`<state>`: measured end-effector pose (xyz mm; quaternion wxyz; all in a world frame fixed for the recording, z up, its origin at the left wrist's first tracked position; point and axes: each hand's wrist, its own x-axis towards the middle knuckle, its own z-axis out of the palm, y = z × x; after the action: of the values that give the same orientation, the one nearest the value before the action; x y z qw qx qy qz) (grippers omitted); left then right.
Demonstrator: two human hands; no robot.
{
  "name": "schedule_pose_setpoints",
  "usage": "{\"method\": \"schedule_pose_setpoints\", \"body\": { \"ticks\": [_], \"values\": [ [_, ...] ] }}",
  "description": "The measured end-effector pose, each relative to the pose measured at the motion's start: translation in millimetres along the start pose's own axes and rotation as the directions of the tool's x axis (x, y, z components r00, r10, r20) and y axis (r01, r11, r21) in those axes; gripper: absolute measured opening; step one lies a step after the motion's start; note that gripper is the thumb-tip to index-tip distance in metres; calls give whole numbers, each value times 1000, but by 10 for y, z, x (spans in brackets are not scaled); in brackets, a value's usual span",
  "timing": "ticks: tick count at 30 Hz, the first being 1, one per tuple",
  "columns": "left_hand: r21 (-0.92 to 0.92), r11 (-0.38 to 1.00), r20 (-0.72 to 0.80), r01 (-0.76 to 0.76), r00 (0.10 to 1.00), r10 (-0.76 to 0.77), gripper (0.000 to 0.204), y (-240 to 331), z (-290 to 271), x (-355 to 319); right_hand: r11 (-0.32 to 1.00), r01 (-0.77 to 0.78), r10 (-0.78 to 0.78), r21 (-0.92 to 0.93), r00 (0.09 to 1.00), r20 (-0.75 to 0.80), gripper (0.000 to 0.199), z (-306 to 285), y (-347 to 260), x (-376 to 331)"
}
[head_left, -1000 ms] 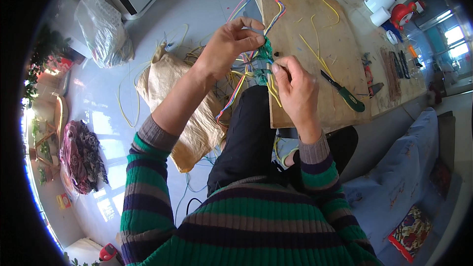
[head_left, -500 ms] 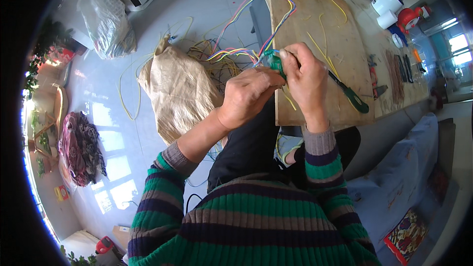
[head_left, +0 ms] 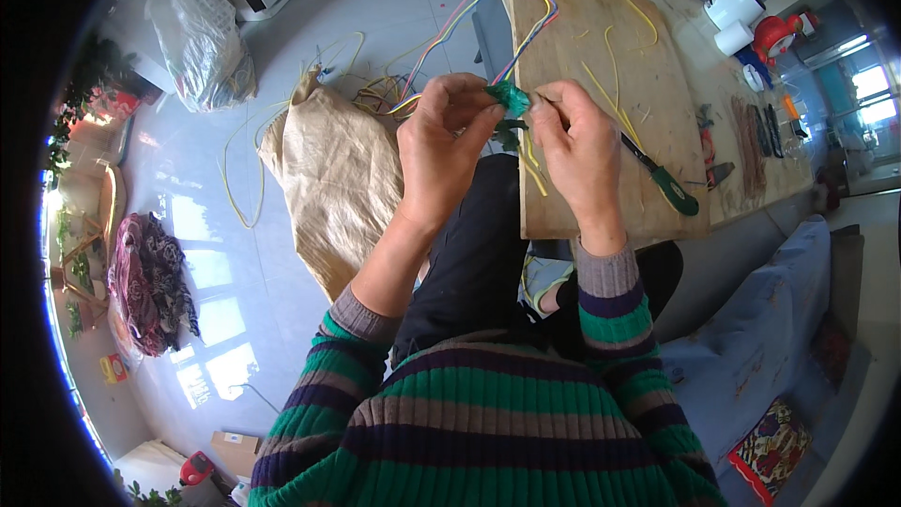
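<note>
My left hand (head_left: 439,145) is closed, thumb and fingers pinching a crumpled green strip (head_left: 508,98) that looks like thin plastic. At its other side my right hand (head_left: 579,145) is closed too, with the fingertips on the strip's right edge. Pink, blue and yellow wires (head_left: 547,17) loop up over the board and come back down behind the left hand. Just below the strip, a dark green piece (head_left: 507,136) shows partly behind the fingers. Short yellow wire ends (head_left: 533,169) hang between my hands.
A wooden board (head_left: 657,84) lies on the table, bearing loose yellow wires (head_left: 610,94) and a long tool with a green handle (head_left: 674,190). Left of my legs stands a beige sack (head_left: 333,169) beside tangled wires. White and red vessels (head_left: 737,5) stand at the table's far right.
My left hand has turned upward and moved left, its fingers now raised. The green strip shows spread between both hands, and the wire bundle has dropped behind the left hand.
</note>
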<state>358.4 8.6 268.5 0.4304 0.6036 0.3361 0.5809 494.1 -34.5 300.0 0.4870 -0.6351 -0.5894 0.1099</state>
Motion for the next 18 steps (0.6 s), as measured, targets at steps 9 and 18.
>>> {"method": "schedule_pose_setpoints", "body": {
  "ticks": [9,18],
  "values": [
    [485,685,262,-544,838,479,30,228,-66,21,999,35,-35,5,998,-49,11,26,4,19],
    [598,623,284,-504,860,423,40,238,-93,354,1000,24,-24,-9,999,-21,12,22,-14,-36]
  ]
}}
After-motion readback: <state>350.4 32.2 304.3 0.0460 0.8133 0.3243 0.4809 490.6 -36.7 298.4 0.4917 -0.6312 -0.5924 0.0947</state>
